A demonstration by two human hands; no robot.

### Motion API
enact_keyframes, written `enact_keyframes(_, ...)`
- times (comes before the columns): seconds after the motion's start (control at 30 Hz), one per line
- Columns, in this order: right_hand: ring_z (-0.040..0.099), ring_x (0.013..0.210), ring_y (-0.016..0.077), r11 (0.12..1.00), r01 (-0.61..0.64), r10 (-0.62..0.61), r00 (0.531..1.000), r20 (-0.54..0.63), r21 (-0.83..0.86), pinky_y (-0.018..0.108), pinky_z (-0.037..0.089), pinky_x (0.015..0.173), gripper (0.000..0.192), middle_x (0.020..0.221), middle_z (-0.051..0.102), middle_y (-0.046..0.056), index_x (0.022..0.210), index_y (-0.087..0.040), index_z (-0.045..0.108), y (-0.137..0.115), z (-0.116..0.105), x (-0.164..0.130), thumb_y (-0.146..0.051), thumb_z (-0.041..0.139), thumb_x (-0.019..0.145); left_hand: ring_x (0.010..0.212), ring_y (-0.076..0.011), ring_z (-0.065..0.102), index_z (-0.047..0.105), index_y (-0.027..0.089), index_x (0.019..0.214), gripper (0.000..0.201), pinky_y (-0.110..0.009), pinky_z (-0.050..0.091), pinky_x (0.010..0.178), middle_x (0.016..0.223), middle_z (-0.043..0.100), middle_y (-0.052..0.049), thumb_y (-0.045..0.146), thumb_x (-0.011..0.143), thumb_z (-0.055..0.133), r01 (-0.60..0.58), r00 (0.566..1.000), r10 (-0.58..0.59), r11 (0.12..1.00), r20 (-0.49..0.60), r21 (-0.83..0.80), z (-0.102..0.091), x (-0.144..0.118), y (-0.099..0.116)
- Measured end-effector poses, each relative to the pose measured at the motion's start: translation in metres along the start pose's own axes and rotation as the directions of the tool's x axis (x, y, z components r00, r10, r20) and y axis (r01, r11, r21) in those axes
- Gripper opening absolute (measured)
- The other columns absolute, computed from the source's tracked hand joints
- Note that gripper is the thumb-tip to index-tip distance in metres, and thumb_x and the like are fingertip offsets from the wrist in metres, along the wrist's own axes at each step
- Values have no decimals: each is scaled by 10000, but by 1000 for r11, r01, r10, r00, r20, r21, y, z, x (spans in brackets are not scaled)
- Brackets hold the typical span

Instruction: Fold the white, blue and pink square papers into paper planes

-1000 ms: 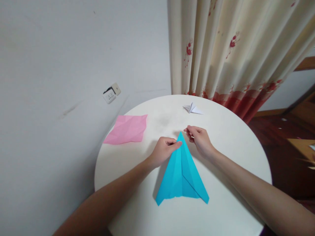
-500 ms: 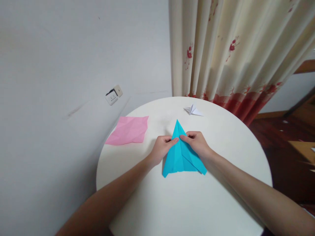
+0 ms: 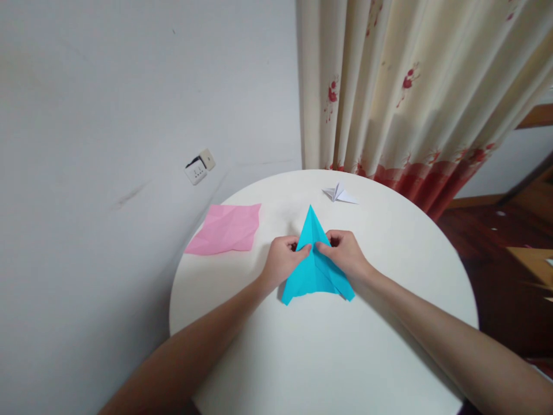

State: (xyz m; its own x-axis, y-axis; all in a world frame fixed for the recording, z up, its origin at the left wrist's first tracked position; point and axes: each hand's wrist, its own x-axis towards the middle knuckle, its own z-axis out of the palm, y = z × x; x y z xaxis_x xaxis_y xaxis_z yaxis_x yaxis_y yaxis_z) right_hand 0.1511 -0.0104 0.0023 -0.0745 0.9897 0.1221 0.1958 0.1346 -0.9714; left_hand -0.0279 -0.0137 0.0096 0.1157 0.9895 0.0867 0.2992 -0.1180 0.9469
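Note:
A folded sheet of blue paper [image 3: 313, 274], pointed at the far end like a paper plane, is held over the table between both hands. My left hand [image 3: 283, 259] grips its left edge, thumb on top and fingers curled beneath. On the opposite edge, my right hand [image 3: 343, 251] pinches the paper the same way. The two thumbs lie close to the centre crease, with a small gap between them. The underside of the paper and most fingertips are hidden.
The round white table [image 3: 319, 357] stands against a wall with a socket [image 3: 196, 171]. Creased pink paper [image 3: 228, 229] lies at its left edge. A small folded white paper [image 3: 338, 193] sits at the back, near the patterned curtain [image 3: 401, 115].
The blue paper has tilted up slightly, its tip and rear edge a little farther from me. Its rear edge now bows, and my thumbs sit slightly lower along the crease.

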Motion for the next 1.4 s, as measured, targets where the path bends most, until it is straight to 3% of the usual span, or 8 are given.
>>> enact_keyframes(0.2, 426, 588, 126, 987, 143, -145, 989, -12, -71, 249, 330, 536, 130, 618, 495, -35, 671, -199, 527, -8, 5, -8, -262, 624, 731, 595, -122, 468, 646, 155, 726, 192, -224, 326, 527, 635, 554, 21, 342, 761, 673, -121, 992, 123, 986, -12, 117, 2, -4, 7)
enact_keyframes(0.33, 477, 627, 140, 981, 179, -178, 984, 18, -76, 258, 365, 580, 110, 663, 553, -19, 695, -201, 537, -13, 8, -13, -251, 579, 784, 638, -133, 510, 627, 156, 787, 140, -228, 368, 569, 697, 589, 15, 294, 780, 645, -134, 991, 132, 990, 30, 53, 4, -6, 7)
enact_keyframes(0.57, 510, 654, 146, 980, 193, -187, 978, 90, -57, 261, 380, 582, 130, 718, 592, -2, 761, -193, 575, -20, 9, -19, -269, 534, 858, 681, -135, 524, 573, 172, 795, 97, -227, 403, 616, 725, 578, 23, 248, 796, 633, -179, 984, 179, 983, 5, 36, 6, -9, 12)
enact_keyframes(0.73, 504, 648, 145, 980, 192, -189, 981, 53, -48, 260, 386, 568, 143, 728, 586, -3, 793, -202, 567, -21, 9, -20, -312, 544, 881, 731, -149, 566, 620, 166, 874, 178, -233, 433, 659, 790, 624, -5, 337, 882, 573, -180, 980, 185, 982, 77, -59, 7, -11, 18)
enact_keyframes(0.93, 544, 732, 172, 969, 245, -244, 969, 29, -43, 281, 431, 618, 227, 812, 608, 33, 872, -208, 611, -26, 7, -21, -384, 487, 945, 593, -133, 523, 630, 143, 715, 436, -233, 438, 560, 620, 561, -2, 533, 890, 548, -80, 992, 94, 986, 89, -146, 6, -11, 20)
enact_keyframes(1.13, 547, 746, 178, 926, 352, -345, 936, 67, -139, 299, 431, 632, 296, 853, 582, 62, 927, -212, 727, -26, 3, -20, -378, 482, 946, 646, -136, 564, 688, 116, 840, 385, -246, 476, 606, 718, 633, -28, 499, 795, 696, 40, 996, -13, 946, 84, -321, 5, -7, 16)
enact_keyframes(1.27, 522, 694, 159, 958, 259, -268, 962, -60, -121, 284, 420, 615, 202, 837, 615, 38, 939, -201, 678, -18, 2, -13, -371, 615, 851, 684, -165, 604, 696, 110, 864, 372, -297, 505, 667, 772, 677, -58, 475, 797, 691, 114, 992, -82, 898, 93, -425, 5, -4, 11)
enact_keyframes(1.4, 481, 591, 134, 998, 65, -66, 993, 100, 18, 265, 370, 546, 298, 637, 570, 1, 695, -180, 610, -12, 1, -7, -453, 637, 813, 723, -185, 622, 706, 100, 835, 372, -327, 508, 727, 790, 695, -75, 458, 745, 747, 142, 987, -90, 883, 136, -447, 6, -5, 11)
